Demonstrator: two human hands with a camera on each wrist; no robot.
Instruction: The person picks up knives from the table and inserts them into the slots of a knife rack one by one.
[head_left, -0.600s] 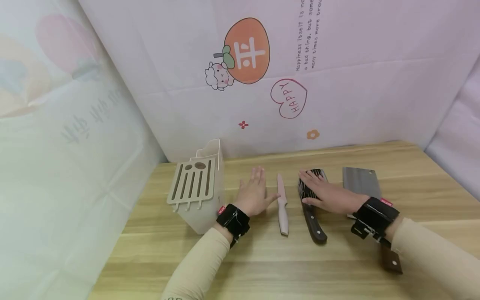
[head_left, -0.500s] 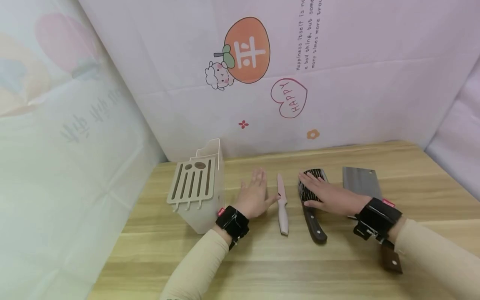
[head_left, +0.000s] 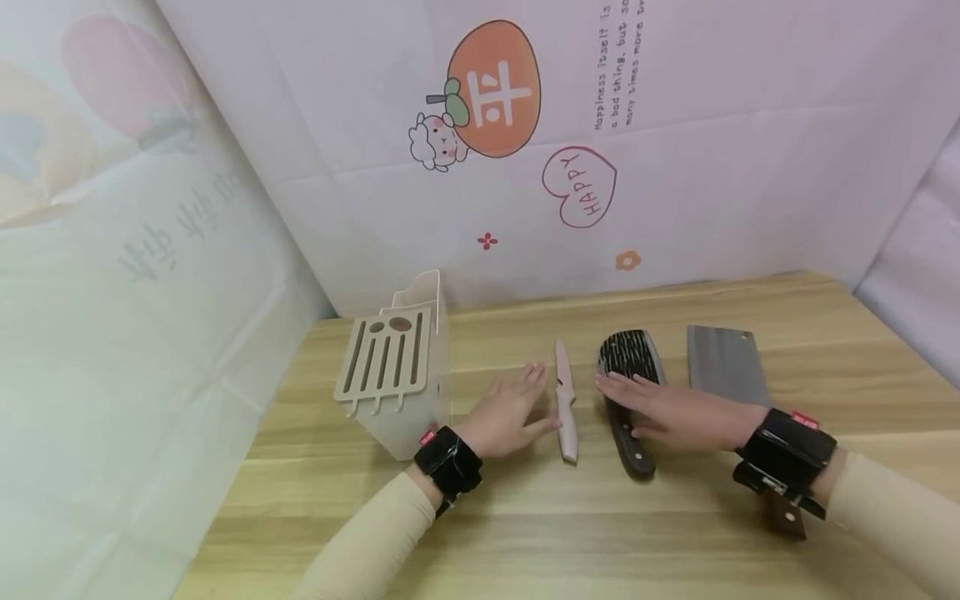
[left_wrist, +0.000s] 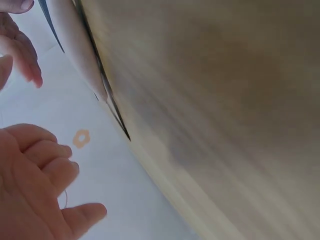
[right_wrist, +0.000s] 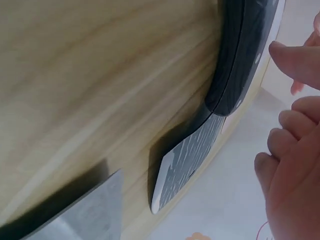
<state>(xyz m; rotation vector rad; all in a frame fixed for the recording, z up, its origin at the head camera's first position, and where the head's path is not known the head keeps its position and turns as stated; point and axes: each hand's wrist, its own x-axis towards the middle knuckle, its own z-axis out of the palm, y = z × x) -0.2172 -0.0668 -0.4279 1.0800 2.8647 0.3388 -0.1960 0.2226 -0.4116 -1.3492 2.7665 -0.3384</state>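
Observation:
My left hand (head_left: 504,415), fingers extended, is between the knife block and a small pink-bladed knife (head_left: 567,425), its thumb by the pale handle. In the left wrist view the left palm (left_wrist: 25,185) appears beside that handle (left_wrist: 75,45), holding nothing. Fingers straight, my right hand (head_left: 686,417) is over a dark-handled knife (head_left: 632,354) with a black patterned blade, covering part of it. The right wrist view shows the right hand (right_wrist: 295,165) apart from that knife's handle (right_wrist: 232,60). A cleaver (head_left: 726,367) lies further right, its middle hidden by my right hand and wrist.
A cream knife block (head_left: 382,354) with slots, two round holes and small front hooks stands at the left. The wooden table (head_left: 525,550) meets a printed cloth wall (head_left: 337,217) at the back, with cloth on both sides.
Both hands have drawn back toward me, the right one also slightly rightward, uncovering more of the patterned blade. The knives and block have stayed on the table; the head view has tilted slightly.

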